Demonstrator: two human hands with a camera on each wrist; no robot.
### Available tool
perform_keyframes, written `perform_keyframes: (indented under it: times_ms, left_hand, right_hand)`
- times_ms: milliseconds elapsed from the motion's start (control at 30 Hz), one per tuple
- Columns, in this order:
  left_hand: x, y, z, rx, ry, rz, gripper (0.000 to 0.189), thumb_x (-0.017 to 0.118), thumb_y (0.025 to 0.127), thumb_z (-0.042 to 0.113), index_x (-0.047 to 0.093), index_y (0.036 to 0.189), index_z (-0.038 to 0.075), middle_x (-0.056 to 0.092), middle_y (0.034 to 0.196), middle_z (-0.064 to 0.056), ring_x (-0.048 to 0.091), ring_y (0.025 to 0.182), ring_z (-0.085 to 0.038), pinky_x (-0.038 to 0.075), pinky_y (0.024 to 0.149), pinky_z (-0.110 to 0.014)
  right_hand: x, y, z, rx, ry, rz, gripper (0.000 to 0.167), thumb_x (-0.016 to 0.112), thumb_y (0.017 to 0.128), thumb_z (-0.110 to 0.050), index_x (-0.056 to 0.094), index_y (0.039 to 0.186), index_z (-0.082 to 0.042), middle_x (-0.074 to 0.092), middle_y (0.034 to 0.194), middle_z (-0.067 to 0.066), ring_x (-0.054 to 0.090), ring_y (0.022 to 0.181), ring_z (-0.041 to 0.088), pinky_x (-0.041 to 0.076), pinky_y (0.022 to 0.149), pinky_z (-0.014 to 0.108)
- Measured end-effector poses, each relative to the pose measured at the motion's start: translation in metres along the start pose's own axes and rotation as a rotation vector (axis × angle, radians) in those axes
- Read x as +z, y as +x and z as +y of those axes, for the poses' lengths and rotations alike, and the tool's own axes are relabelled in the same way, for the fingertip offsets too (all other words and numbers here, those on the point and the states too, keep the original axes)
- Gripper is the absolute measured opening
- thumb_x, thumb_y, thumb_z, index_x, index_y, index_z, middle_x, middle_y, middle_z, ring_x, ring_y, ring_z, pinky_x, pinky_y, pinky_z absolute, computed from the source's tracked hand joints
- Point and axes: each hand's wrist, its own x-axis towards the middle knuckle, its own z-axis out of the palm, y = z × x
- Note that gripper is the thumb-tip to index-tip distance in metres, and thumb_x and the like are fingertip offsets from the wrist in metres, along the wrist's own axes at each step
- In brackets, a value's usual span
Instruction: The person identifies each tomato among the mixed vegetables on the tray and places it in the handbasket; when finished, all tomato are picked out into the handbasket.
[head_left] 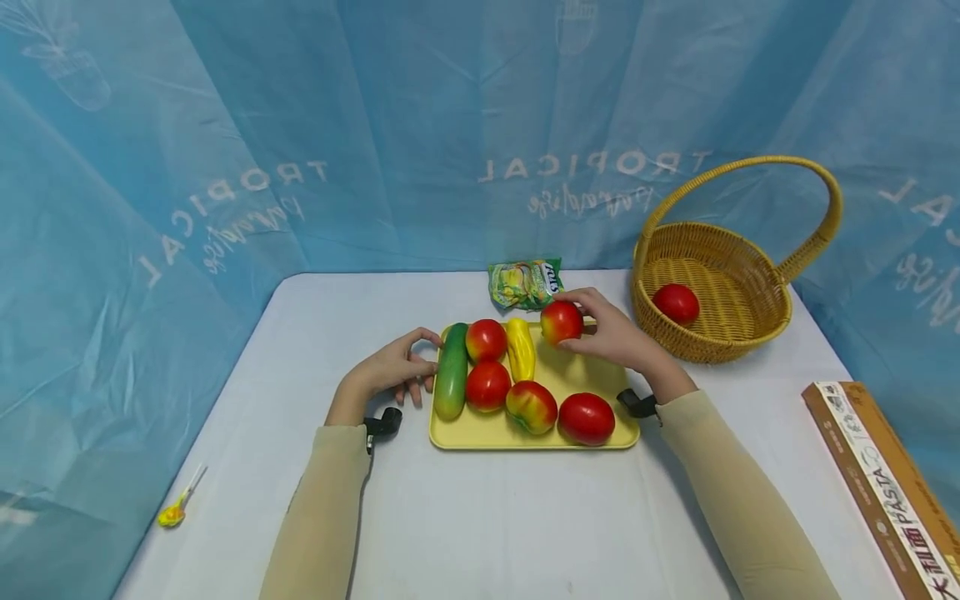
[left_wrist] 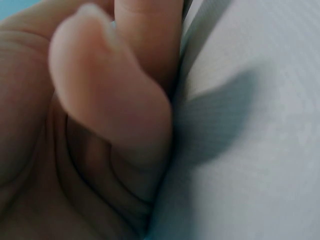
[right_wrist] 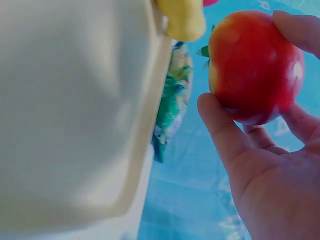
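My right hand [head_left: 609, 331] grips a glossy red-and-yellow apple [right_wrist: 255, 67] between thumb and fingers. In the head view this apple is over the back of the yellow tray [head_left: 592, 375]; the right wrist view shows small green leaves on it. At the tray's left edge, my left hand [head_left: 393, 367] has its fingers loosely bent beside a green cucumber [head_left: 451, 375] and holds nothing. Also on the tray are two red-yellow apples [head_left: 487, 385], a yellow banana-like fruit [head_left: 521, 350], a ridged red-yellow fruit [head_left: 532, 407] and a smooth red oval fruit [head_left: 587, 418].
A wicker basket [head_left: 712, 346] with a tall handle stands at the back right, holding a red fruit [head_left: 677, 304]. Behind the tray lies a green candy bag [head_left: 517, 285]. A pasta box [head_left: 885, 492] lies at the right, a lollipop [head_left: 172, 514] at the left edge.
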Motion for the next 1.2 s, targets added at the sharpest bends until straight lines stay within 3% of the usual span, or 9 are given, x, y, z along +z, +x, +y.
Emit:
perform_keyframes:
  times_ms: [433,600,733,867,1033,1200]
  left_hand:
    - [0.001,-0.002,-0.004,-0.027,0.009,0.003,0.047,0.063,0.104,0.023,0.042,0.146,0.023,0.076,0.083,-0.011,0.071,0.054,-0.022,0.052,0.047,-0.028]
    - [0.000,0.000,-0.003,-0.037,-0.004,0.006,0.045,0.063,0.104,0.023,0.043,0.144,0.025,0.075,0.082,-0.011,0.071,0.054,-0.023,0.052,0.046,-0.028]
    - [0.001,0.005,0.000,-0.006,-0.013,-0.002,0.045,0.064,0.104,0.023,0.043,0.144,0.024,0.075,0.082,-0.012,0.071,0.054,-0.023,0.051,0.046,-0.028]
    - [0.000,0.006,0.002,0.017,-0.007,0.002,0.046,0.064,0.103,0.023,0.043,0.144,0.023,0.075,0.082,-0.012,0.071,0.054,-0.022,0.052,0.046,-0.028]
    - [0.000,0.004,0.000,-0.001,-0.012,0.002,0.047,0.062,0.103,0.022,0.042,0.145,0.021,0.074,0.080,-0.010,0.071,0.054,-0.022,0.051,0.046,-0.028]
    - [0.002,0.001,-0.002,-0.013,-0.024,-0.007,0.048,0.063,0.103,0.022,0.042,0.146,0.021,0.074,0.080,-0.009,0.071,0.054,-0.022,0.050,0.046,-0.027]
  right_hand:
    - [-0.020,-0.019,-0.013,0.014,0.162,0.043,0.075,0.082,0.094,-0.019,0.042,0.157,-0.012,0.045,0.161,0.014,0.048,0.147,0.041,0.040,0.123,0.061]
    - [-0.031,-0.026,-0.018,0.030,0.165,0.062,0.078,0.082,0.094,-0.019,0.038,0.158,-0.009,0.044,0.162,0.014,0.048,0.148,0.041,0.038,0.124,0.062]
    - [-0.040,-0.032,-0.022,0.050,0.167,0.079,0.079,0.081,0.095,-0.016,0.034,0.158,-0.008,0.041,0.163,0.014,0.049,0.147,0.040,0.041,0.121,0.062]
    - [-0.047,-0.033,-0.025,0.033,0.149,0.083,0.083,0.081,0.095,-0.016,0.031,0.162,-0.010,0.039,0.165,0.013,0.050,0.146,0.037,0.046,0.119,0.055]
    - [-0.051,-0.035,-0.023,0.024,0.133,0.065,0.081,0.079,0.097,-0.015,0.031,0.163,-0.013,0.041,0.165,0.012,0.049,0.147,0.035,0.050,0.117,0.044]
    - [-0.052,-0.041,-0.020,0.042,0.107,0.086,0.080,0.079,0.096,-0.014,0.031,0.159,-0.008,0.040,0.164,0.015,0.047,0.149,0.037,0.044,0.121,0.054]
